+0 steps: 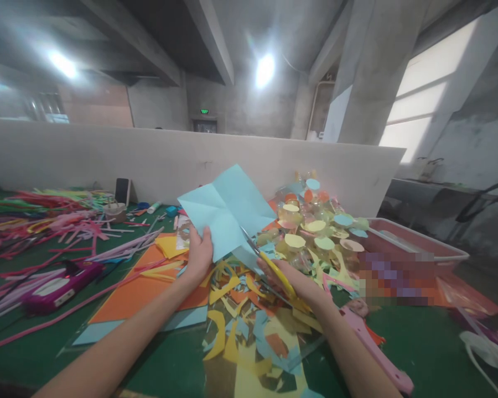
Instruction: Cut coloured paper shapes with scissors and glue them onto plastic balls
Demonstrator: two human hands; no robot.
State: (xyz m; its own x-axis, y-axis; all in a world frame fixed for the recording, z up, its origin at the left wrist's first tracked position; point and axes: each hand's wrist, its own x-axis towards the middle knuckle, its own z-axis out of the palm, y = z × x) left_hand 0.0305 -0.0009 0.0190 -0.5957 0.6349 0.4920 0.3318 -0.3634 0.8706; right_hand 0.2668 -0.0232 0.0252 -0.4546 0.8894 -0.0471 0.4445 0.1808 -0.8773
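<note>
A creased light-blue sheet of paper [216,215] is pinched at its lower left corner by my left hand [200,253], which holds it up above the table. My right hand [288,279] grips yellow-handled scissors [274,266]. The scissor blades reach the lower right part of the sheet, where a flap hangs below them. Below both hands lies a heap of yellow, blue and orange paper offcuts [243,309]. To the left under my forearm rest orange paper sheets [122,301], with light-blue sheets beneath them.
Cups with round paper pieces [315,226] are piled behind my right hand. A pink bin [415,240] stands at right, near a pink tool [373,351]. Bundles of coloured strips [45,215], a purple device [62,287] and a phone [122,190] lie left. A white partition [149,155] closes the back.
</note>
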